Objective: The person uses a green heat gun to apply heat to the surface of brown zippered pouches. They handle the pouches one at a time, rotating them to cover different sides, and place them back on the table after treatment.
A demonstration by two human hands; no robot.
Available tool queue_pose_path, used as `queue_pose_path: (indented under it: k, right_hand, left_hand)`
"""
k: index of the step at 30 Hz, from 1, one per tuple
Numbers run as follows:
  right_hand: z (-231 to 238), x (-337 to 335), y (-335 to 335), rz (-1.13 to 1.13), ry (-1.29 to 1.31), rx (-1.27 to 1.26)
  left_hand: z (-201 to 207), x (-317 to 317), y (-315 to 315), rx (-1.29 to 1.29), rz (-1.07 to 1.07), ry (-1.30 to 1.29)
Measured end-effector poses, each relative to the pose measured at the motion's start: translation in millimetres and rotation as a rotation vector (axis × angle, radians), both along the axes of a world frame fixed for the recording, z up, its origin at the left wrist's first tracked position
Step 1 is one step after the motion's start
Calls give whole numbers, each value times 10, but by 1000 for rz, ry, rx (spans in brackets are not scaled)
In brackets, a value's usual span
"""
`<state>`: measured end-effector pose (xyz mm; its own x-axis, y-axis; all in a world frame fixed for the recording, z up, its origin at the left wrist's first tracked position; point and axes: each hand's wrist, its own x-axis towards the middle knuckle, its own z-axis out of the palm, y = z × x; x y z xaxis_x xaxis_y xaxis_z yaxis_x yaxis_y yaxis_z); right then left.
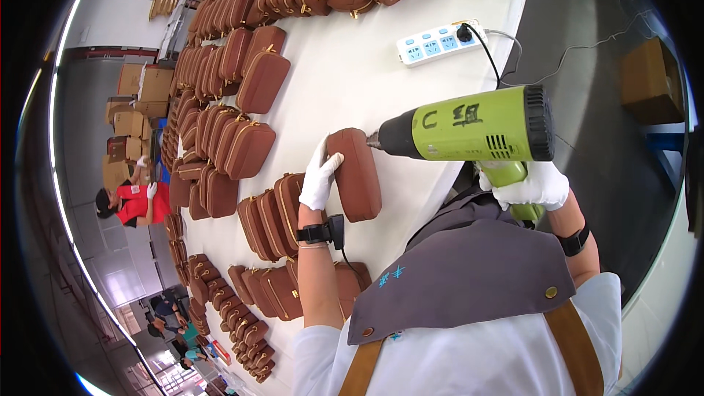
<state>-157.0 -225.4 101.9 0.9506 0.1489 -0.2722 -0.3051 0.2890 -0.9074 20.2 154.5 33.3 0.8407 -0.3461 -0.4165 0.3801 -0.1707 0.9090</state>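
Note:
My left hand (pixel 320 176), in a white glove, grips a brown zippered bag (pixel 358 183) by its left side, thumb over the near face. The bag stands on the white table. In my gloved right hand (pixel 539 186) is a green heat gun (pixel 469 128) with a black front and rear cap; my fingers wrap its handle below the barrel. The metal nozzle (pixel 374 139) points left, at or very near the bag's upper right edge; I cannot tell whether they touch.
Rows of similar brown bags (pixel 249 150) cover the table's left and far parts. A white power strip (pixel 440 43) with a black plug lies beyond the heat gun on the white table (pixel 337 81). A cardboard box (pixel 651 77) stands at the right. A person in red (pixel 139 202) works across the left side.

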Motion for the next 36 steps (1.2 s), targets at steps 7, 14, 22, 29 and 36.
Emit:
queue_pose_path:
  k: [7,14,22,29,36]
  right_hand:
    - [76,147,142,142,37,-33]
    - [11,107,129,21,115,-1]
    - [35,112,120,21,101,5]
    - [50,144,176,83,130,-44]
    - [91,-28,54,96,72,-150]
  left_hand:
    - [105,-221,-189,473,210,-239]
    - [123,-336,-208,778,1,-437]
    - [70,-450,-210,385,125,-158]
    - [-44,-506,-70,287,308,-93]
    - [-245,-850,-11,109,372,-59]
